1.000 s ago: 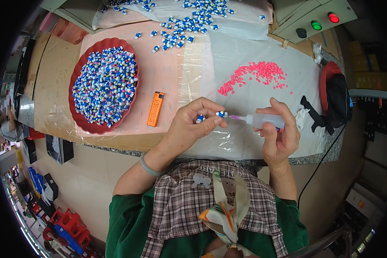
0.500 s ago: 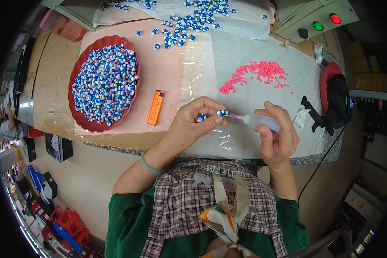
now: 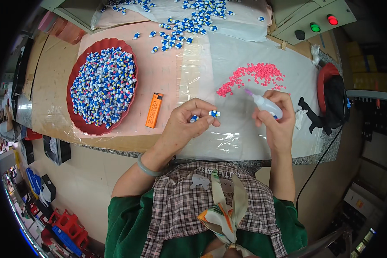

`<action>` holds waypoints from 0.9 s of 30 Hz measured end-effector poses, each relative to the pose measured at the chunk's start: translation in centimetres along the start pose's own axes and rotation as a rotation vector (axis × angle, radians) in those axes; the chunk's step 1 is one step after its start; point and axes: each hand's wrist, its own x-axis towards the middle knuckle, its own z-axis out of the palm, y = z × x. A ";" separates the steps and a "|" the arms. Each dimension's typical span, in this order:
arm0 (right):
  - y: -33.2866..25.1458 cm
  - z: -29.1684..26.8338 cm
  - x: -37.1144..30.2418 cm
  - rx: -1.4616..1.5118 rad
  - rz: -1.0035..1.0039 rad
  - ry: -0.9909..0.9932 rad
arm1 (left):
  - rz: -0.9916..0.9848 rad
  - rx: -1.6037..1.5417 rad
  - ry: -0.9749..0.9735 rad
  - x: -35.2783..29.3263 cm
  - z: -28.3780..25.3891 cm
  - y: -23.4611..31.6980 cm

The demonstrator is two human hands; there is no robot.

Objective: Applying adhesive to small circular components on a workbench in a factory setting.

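My left hand (image 3: 179, 124) is closed, with a small blue-and-white figure bead (image 3: 214, 114) pinched at the fingertips. A second such bead (image 3: 194, 118) sits further back among its fingers. Over to the right, my right hand (image 3: 281, 122) grips a small translucent squeeze bottle (image 3: 268, 108). Its narrow purple tip (image 3: 248, 91) points up and left, apart from the bead. Just beyond the tip, small pink pieces (image 3: 262, 74) lie scattered on the pale sheet, some of them heart-like in outline.
At left stands a scalloped red tray (image 3: 133, 86) heaped with blue-and-white beads. An orange lighter (image 3: 154, 112) lies between tray and left hand. Loose beads (image 3: 175, 41) spread along the back. A control box (image 3: 316, 26) with lit buttons and a black bag (image 3: 334, 101) are at right.
My right hand has drawn the bottle away from the bead and turned its tip up toward the pink pieces. The left hand keeps its beads and has shifted slightly left.
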 end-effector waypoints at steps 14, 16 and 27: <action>3.8 1.2 3.6 -0.859 -0.251 -0.193 | -0.063 -0.009 0.017 -1.0 -0.6 -0.3; 3.9 1.3 3.9 -0.898 -0.303 -0.222 | -0.054 0.025 0.028 -1.1 -0.3 -0.2; 2.6 0.8 4.4 -0.998 -0.268 -0.374 | -0.062 0.028 -0.017 -1.2 -0.7 -0.2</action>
